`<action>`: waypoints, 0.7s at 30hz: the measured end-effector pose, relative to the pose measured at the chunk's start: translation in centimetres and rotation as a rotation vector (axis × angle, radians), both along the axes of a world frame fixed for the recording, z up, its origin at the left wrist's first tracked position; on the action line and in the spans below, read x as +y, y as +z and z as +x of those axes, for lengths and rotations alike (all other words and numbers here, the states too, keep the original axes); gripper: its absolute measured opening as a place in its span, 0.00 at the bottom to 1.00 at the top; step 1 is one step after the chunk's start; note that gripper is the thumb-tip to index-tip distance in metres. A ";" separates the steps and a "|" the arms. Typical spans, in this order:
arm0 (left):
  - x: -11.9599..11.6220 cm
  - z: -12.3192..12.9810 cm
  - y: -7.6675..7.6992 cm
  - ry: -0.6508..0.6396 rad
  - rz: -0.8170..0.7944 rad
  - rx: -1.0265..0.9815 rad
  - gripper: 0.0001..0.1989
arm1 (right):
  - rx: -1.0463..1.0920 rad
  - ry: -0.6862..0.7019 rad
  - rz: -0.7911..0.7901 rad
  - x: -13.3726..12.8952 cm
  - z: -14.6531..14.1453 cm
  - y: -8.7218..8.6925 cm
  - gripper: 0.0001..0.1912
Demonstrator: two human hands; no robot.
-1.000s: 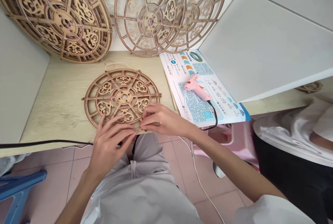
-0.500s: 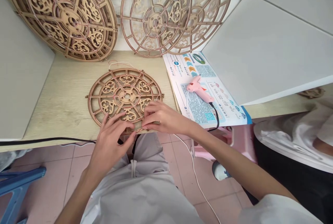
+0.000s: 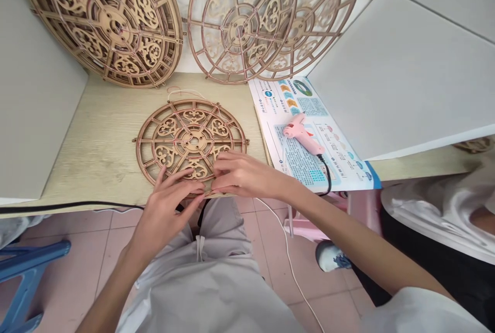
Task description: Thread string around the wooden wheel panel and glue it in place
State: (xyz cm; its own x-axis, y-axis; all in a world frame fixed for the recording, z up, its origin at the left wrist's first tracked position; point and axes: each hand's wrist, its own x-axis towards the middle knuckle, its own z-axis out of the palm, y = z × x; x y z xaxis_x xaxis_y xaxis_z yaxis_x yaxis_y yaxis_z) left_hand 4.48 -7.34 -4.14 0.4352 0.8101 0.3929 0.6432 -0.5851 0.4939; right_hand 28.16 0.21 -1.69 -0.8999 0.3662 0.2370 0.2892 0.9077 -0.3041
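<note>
A round openwork wooden disc (image 3: 193, 140) with scroll cut-outs lies flat on the table, its near rim at the front edge. My left hand (image 3: 170, 204) is at that near rim, thumb and index finger closed together there, with the other fingers resting over the disc. Just to the right, my right hand (image 3: 240, 174) pinches at the same rim, its fingers bent. What sits between the fingertips of either hand is too small to make out. A thin whitish cord (image 3: 189, 90) loops from behind the disc and over its far right rim.
Several similar wooden discs (image 3: 116, 23) lean against the wall, with more openwork discs (image 3: 240, 29) to their right. A pink glue gun (image 3: 305, 136) lies on a printed sheet (image 3: 317, 170). Grey panels (image 3: 417, 75) flank the table (image 3: 104, 132). Another person's sleeve (image 3: 436, 204) is at right.
The view has shifted slightly, moving the table and discs a little to the right. My left thumb and index finger have drawn closer together, and my hands remain at the near rim.
</note>
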 end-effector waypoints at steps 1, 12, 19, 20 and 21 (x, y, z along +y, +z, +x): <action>0.0 0.0 0.0 0.000 0.002 -0.005 0.04 | 0.003 0.003 -0.003 0.0 -0.1 0.1 0.17; 0.1 0.0 -0.2 0.014 0.002 -0.032 0.06 | 0.070 -0.027 -0.194 0.0 -0.7 -0.1 0.12; 0.1 -0.6 -0.4 -0.063 0.075 -0.089 0.06 | 0.044 -0.049 -0.215 -0.5 -1.1 0.0 0.13; 0.1 -0.7 -0.5 -0.075 0.079 -0.097 0.06 | 0.046 -0.057 -0.211 -0.6 -1.2 0.0 0.13; 0.2 -0.8 -0.5 -0.086 0.076 -0.096 0.07 | 0.046 -0.063 -0.207 -0.7 -1.2 0.0 0.12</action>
State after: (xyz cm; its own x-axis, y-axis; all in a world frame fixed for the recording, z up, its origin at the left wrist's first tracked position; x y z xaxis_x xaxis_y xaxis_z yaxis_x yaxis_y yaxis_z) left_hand 3.65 -7.18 -4.62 0.4595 0.7377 0.4946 0.5406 -0.6742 0.5032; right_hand 26.96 -0.46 -1.72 -0.8638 0.4662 0.1914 0.3246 0.8052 -0.4964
